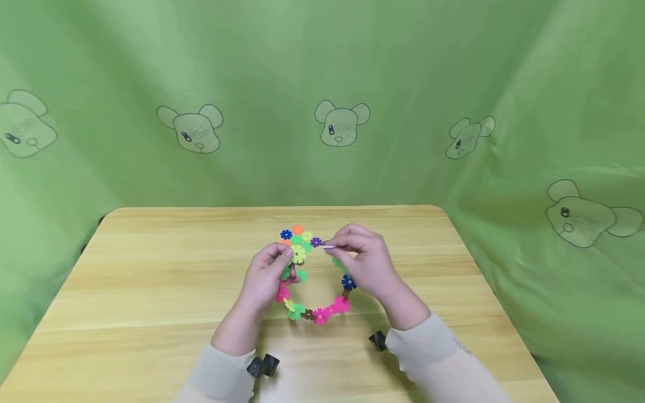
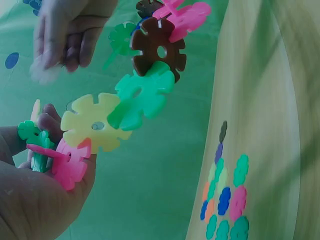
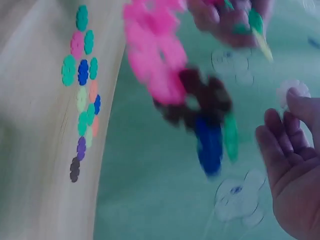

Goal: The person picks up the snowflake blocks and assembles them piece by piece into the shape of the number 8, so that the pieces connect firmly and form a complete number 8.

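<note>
My left hand [image 1: 264, 274] grips one end of a curved chain of interlocking notched plastic discs. A yellow disc [image 1: 298, 254] shows at its fingertips. Pink, green and brown links follow, and the chain bends round towards the right, where pink discs [image 1: 330, 310] and a blue disc [image 1: 349, 281] hang. Between thumb and fingertips, my right hand [image 1: 370, 257] pinches a single whitish disc [image 3: 292, 92], seen edge-on in the head view. This disc is apart from the chain. In the right wrist view the chain's blue and green end [image 3: 210, 150] hangs free, blurred.
Several loose notched discs lie on the wooden table [image 1: 151, 291] beyond the hands, among them a blue disc [image 1: 286, 234], an orange disc [image 1: 297, 229] and a purple disc [image 1: 316, 242]. Green cloth [image 1: 272, 168] with printed bear heads hangs behind the table and at both sides.
</note>
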`<state>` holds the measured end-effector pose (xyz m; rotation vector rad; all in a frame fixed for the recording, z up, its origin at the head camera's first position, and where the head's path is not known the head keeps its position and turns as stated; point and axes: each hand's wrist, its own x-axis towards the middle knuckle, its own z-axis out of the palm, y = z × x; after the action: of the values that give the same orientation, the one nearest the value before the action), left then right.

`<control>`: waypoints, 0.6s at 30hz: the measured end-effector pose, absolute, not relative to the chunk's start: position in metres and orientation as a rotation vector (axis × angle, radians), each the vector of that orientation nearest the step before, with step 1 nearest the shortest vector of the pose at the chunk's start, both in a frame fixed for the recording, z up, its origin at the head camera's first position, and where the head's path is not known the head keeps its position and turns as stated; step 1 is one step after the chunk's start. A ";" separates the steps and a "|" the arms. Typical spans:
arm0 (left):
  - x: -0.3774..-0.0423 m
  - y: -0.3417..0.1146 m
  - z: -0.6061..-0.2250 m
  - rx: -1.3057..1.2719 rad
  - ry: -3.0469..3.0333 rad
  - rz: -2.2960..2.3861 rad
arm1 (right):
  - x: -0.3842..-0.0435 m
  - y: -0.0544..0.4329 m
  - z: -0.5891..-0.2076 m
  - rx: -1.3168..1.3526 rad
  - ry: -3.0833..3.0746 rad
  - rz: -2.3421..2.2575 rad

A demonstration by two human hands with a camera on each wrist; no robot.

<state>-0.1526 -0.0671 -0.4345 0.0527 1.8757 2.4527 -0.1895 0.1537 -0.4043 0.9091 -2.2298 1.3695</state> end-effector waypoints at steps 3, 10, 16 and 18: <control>-0.153 -0.064 -0.433 0.084 1.859 2.463 | -0.183 0.144 -0.403 1.012 -2.231 1.304; -0.150 -0.058 -0.433 0.088 1.948 2.414 | -0.181 0.140 -0.410 1.083 -2.158 1.159; -0.150 -0.058 -0.433 0.085 1.996 2.399 | -0.183 0.136 -0.415 1.174 -2.029 1.038; -0.150 -0.061 -0.433 0.131 2.009 2.368 | -0.183 0.135 -0.415 1.181 -2.039 1.043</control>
<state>-0.1499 -0.0607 -0.4331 0.1313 2.0090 2.3684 -0.1833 0.1349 -0.4150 1.1805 -2.0386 1.0429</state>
